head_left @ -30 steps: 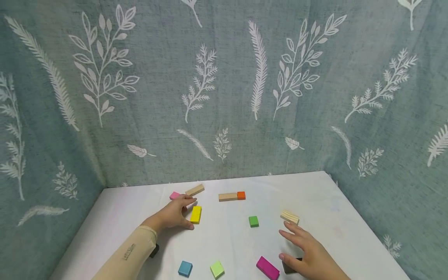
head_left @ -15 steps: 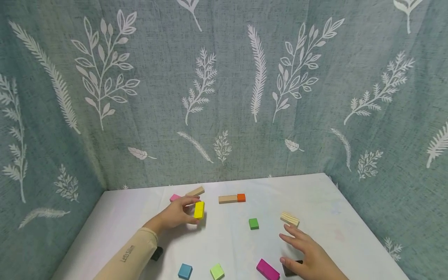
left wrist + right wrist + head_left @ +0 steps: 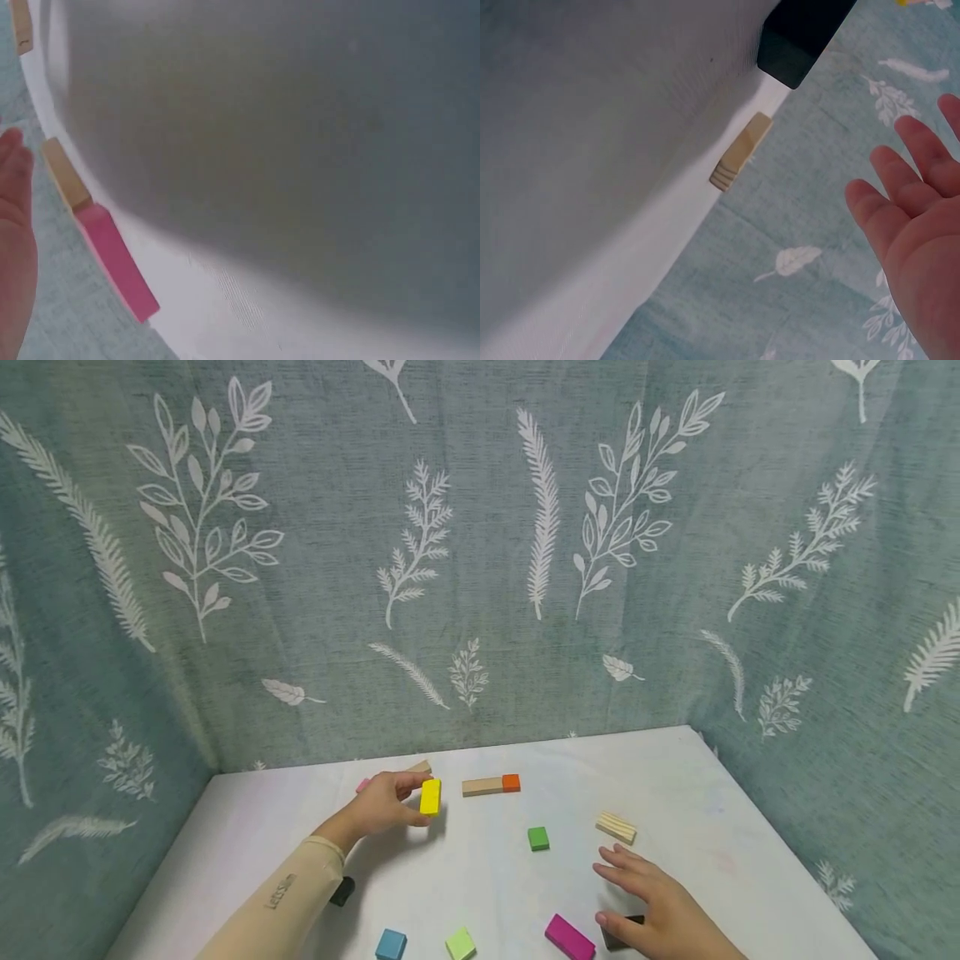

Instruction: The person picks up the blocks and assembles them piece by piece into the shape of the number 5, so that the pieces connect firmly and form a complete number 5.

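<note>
My left hand (image 3: 382,803) pinches a yellow block (image 3: 431,797) between thumb and fingers, held up over the white table with its shadow below. Behind that hand lie a pink block (image 3: 118,262) and a plain wooden block (image 3: 67,174), partly hidden in the head view. My right hand (image 3: 656,897) hovers with spread, relaxed fingers over a black block (image 3: 618,935), which it partly covers. Just beyond its fingertips is a wooden block with a striped grain (image 3: 616,827). A magenta block (image 3: 570,937) lies left of the right hand.
Towards the back, a wooden block (image 3: 482,787) meets an orange block (image 3: 511,783) end to end. A green block (image 3: 538,838) sits mid-table. Near the front are a blue block (image 3: 391,944) and a lime block (image 3: 461,943). Another black piece (image 3: 342,891) shows beside the left sleeve.
My left hand has taken hold of the yellow block, lifted it off the table and carried it slightly right and away. The right hand has hardly moved.
</note>
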The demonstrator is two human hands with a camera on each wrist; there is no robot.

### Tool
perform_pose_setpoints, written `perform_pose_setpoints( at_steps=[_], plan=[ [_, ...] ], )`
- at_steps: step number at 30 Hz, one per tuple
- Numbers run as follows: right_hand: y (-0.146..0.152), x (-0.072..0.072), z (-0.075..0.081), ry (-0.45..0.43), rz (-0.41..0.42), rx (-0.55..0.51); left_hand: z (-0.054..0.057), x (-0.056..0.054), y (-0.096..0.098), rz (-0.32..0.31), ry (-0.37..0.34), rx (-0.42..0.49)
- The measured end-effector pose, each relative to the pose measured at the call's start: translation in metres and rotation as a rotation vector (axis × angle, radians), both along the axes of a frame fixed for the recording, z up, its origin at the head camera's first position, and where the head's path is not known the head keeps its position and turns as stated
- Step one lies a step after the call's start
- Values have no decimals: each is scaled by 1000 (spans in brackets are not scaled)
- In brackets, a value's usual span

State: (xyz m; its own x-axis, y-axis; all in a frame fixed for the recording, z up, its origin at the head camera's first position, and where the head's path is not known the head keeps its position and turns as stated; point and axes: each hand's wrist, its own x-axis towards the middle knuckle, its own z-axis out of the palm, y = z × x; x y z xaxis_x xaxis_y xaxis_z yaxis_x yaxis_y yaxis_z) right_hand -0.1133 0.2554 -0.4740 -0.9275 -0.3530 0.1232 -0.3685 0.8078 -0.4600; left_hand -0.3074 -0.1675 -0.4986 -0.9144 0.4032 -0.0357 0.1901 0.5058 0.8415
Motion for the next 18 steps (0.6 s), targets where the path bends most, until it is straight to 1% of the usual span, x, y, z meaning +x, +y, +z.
perform_pose_setpoints(
  at_steps=[1,3,8,10,13,18],
  plan=[
    [1,0,1,-9,0,-1,-2,-2,2,-3,6,-1],
    [2,0,1,-16,5,-3,-3,-5,5,16,16,-26],
    [6,-1,-1,12,21,-6,3,-10,14,72,29,-92],
    [7,-1,-2,18,20,-8,4,-14,17,78,29,-106],
    [8,0,-1,9,8,-4,2,-18,22,84,23,-129],
    [10,0,1,-1,8,-2,0,-22,29,97,29,-195]
  ],
)
